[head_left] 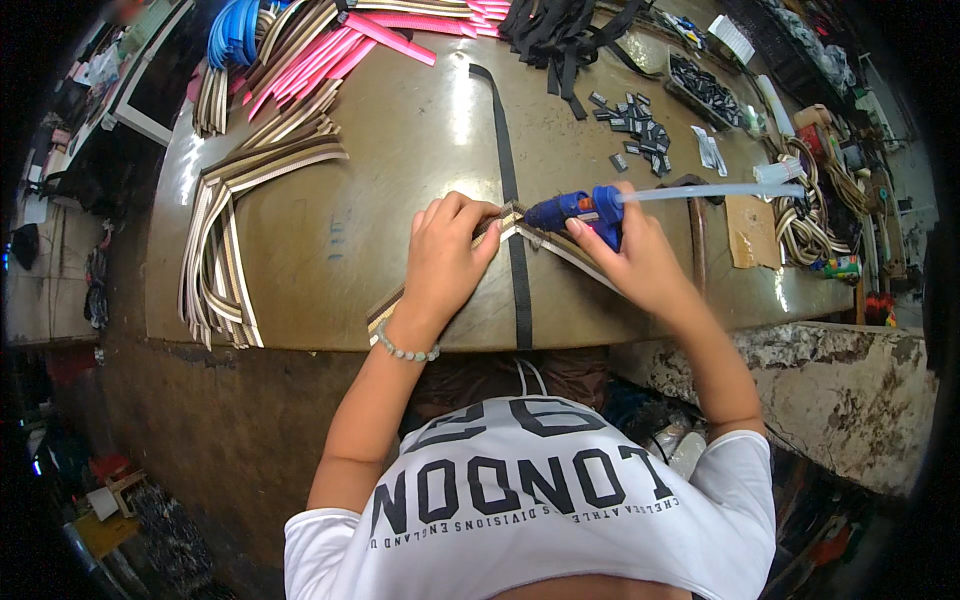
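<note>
A blue hot glue gun (598, 212) is gripped in my right hand (650, 258), its nozzle pointing left. Out of its back sticks a long translucent glue stick (715, 192). The nozzle tip is at or very close to the bend of a brown, cream and white striped strap (580, 262). My left hand (445, 250) pinches that strap just left of the bend, with thumb and fingers closed on it. One end of the strap shows below my left wrist, and the other slants beneath my right hand. A black strap (521, 300) runs front to back across the table, passing by the bend.
More striped straps (215, 260) lie bundled at the left. Pink straps (330, 65), a blue coil (233, 38) and black straps (560, 40) are piled at the back. Small black buckles (640, 125), a full tray (705, 90), cardboard (750, 230) and coiled cord (800, 215) sit at the right.
</note>
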